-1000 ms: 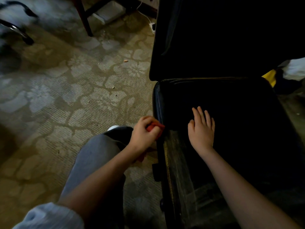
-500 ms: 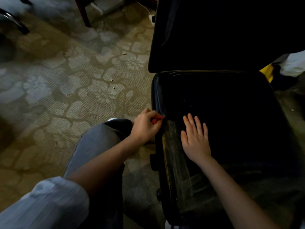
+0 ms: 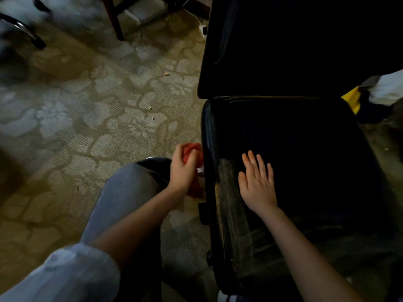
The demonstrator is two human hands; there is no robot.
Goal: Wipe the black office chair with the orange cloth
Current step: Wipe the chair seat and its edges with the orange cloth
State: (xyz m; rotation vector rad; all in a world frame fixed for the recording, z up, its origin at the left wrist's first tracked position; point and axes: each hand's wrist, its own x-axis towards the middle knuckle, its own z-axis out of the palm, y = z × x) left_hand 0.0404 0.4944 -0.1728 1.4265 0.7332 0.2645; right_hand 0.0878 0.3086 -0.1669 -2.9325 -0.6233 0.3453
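Likely mid-wipe, the left hand (image 3: 183, 170) is gripping the orange cloth (image 3: 193, 149) just beside the black office chair (image 3: 294, 131), needing to press onto its side, while the right hand (image 3: 258, 184) is lying flat on it.

cloth (image 3: 193, 149): blurred, mostly hidden in my left hand (image 3: 183, 172)
chair (image 3: 305, 131): back cut off at the top; too dark for me to see detail
dark bar (image 3: 24, 29): blurred, I can't identify it

No writing, label, brand, number or sign can be read on anything here.
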